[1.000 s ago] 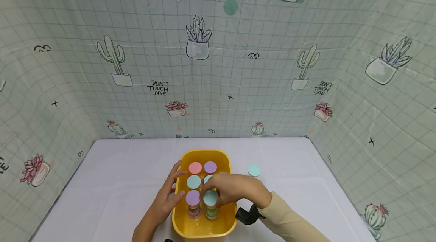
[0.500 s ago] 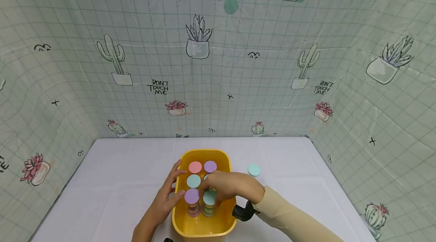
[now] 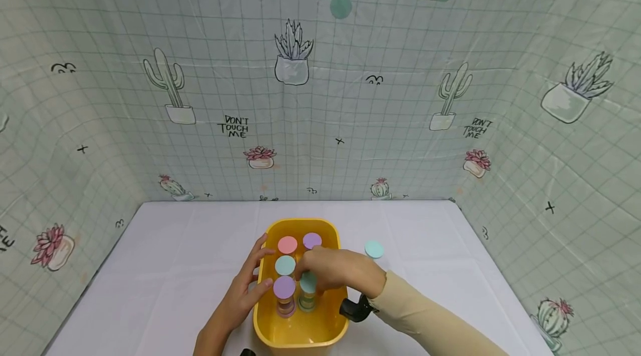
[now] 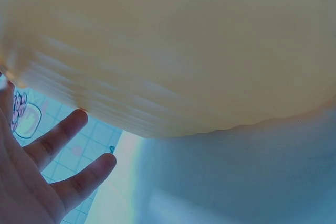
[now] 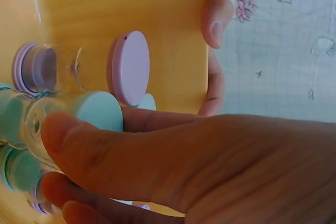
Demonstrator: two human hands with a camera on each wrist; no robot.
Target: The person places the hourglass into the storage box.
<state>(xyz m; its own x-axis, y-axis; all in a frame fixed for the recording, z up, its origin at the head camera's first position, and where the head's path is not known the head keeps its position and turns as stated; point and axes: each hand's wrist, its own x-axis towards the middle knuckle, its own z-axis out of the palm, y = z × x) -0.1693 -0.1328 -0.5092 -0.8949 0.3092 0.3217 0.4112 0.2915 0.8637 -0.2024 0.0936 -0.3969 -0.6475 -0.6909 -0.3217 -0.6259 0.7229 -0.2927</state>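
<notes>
In the head view, my right hand [image 3: 333,271] reaches into a yellow bin [image 3: 300,336] and grips a clear jar with a mint lid [image 3: 307,283]. The right wrist view shows the thumb against that jar's clear wall. Beside it stands a jar with a purple lid [image 3: 284,287], coloured at both ends. Behind are jars with a mint lid [image 3: 285,266], a pink lid [image 3: 287,245] and a second purple lid [image 3: 312,240]. My left hand [image 3: 245,286] rests at the bin's left side, fingers spread, thumb and index tips lapping the rim.
A mint-coloured disc, perhaps a jar lid [image 3: 374,249], lies on the white table [image 3: 165,278] right of the bin. A patterned cloth [image 3: 310,105] encloses the back and sides. A black wrist device [image 3: 356,308] overlaps the bin's right edge.
My right hand has moved slightly away from me, carrying the mint-lidded jar with it. The far purple lid has shifted a little back and right. The left hand stays put.
</notes>
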